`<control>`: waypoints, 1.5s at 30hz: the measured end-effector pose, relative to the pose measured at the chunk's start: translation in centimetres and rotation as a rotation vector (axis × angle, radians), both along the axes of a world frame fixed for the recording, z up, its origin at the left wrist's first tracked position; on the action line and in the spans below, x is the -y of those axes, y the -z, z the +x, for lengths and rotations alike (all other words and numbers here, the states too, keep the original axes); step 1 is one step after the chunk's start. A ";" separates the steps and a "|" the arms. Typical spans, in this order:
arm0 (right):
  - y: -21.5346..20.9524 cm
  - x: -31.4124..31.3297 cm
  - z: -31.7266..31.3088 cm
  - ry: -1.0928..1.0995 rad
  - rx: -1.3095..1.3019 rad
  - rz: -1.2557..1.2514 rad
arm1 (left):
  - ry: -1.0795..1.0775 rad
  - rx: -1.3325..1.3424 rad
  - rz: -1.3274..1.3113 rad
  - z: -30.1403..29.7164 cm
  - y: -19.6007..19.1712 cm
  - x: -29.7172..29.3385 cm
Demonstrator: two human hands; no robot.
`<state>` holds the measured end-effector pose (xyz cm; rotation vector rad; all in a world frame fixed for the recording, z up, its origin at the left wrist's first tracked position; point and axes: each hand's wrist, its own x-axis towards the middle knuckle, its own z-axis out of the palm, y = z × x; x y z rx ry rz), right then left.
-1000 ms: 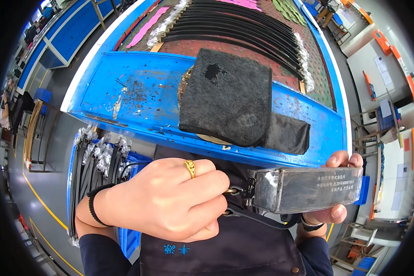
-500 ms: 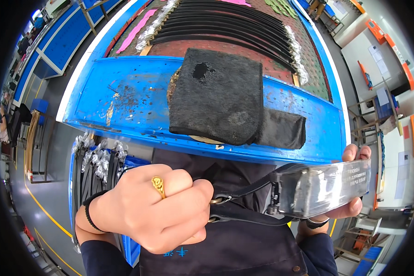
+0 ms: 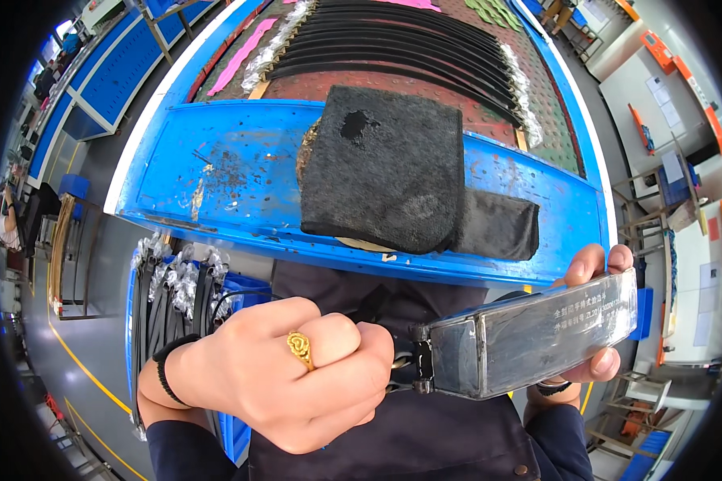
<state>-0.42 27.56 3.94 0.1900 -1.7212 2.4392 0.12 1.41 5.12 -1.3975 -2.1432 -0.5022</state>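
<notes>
My left hand (image 3: 277, 385), with a gold ring and a black wristband, is closed in a fist over the end of a black strap. Brass-coloured metal rings (image 3: 401, 363) poke out between its knuckles and the box. My right hand (image 3: 594, 366) grips a long, narrow transparent box (image 3: 529, 337) with dark contents and small print. The box's narrow end, fitted with a black metal roller-like piece (image 3: 423, 358), sits right beside my left fist. Most of the strap is hidden behind the box and hand.
On the blue bench (image 3: 241, 176) lies a folded dark cloth (image 3: 385, 168) over a round object. Behind it, several black straps (image 3: 393, 56) rest in rows on a red-green mat. More straps with plastic-wrapped ends (image 3: 180, 280) hang below left. A dark apron (image 3: 409, 441) covers my lap.
The box has slid left along the strap until its roller end is close to the metal rings, hiding the strap. My left hand has shifted slightly right.
</notes>
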 end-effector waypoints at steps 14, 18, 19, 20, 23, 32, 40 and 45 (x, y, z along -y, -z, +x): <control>1.0 -3.1 -4.4 -0.082 -0.306 -0.426 | -0.072 -0.001 0.036 0.4 1.0 1.3; 2.8 -0.5 -9.0 -0.050 -0.125 -0.032 | -0.127 0.027 0.059 0.8 2.5 2.2; 3.2 0.3 -9.7 -0.073 -0.099 0.032 | -0.136 0.047 0.061 0.9 2.8 2.3; 3.5 1.1 -10.2 -0.093 -0.071 0.096 | -0.144 0.067 0.062 1.0 3.1 2.5; 3.8 3.1 -11.1 -0.180 -0.088 0.318 | -0.164 0.115 0.021 1.6 3.5 3.0; 5.6 -2.6 -10.5 0.029 -0.293 1.030 | -0.099 0.107 0.088 1.3 4.6 2.7; 4.4 -5.2 -6.4 0.100 -0.264 1.712 | -0.079 0.075 0.118 -0.5 4.3 0.7; -0.6 -3.1 -3.1 0.335 -0.555 1.398 | -0.180 0.032 0.199 -0.7 4.2 -1.2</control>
